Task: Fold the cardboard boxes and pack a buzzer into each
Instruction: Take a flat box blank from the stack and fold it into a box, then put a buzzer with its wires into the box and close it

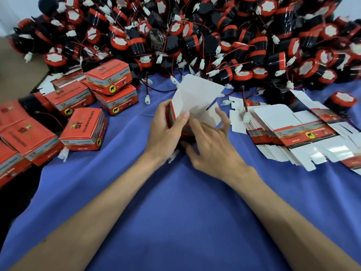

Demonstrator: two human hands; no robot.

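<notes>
A half-folded red cardboard box (195,98), white inside with its lid flap standing up, sits at the table's middle. My left hand (168,132) grips its left wall, thumb laid on the white inner panel. My right hand (213,147) holds the box's near right side, fingers spread over a white side flap. What lies inside the box is hidden by my hands. A huge heap of black-and-red buzzers (195,32) with red wires and white plugs fills the far side. A stack of flat unfolded boxes (293,133) lies to the right.
Several closed red boxes (84,128) are piled at the left, some stacked (109,79). One loose buzzer (341,100) stands at the far right. A blue cloth (185,212) covers the table. A white plug (147,99) lies just beyond my left hand.
</notes>
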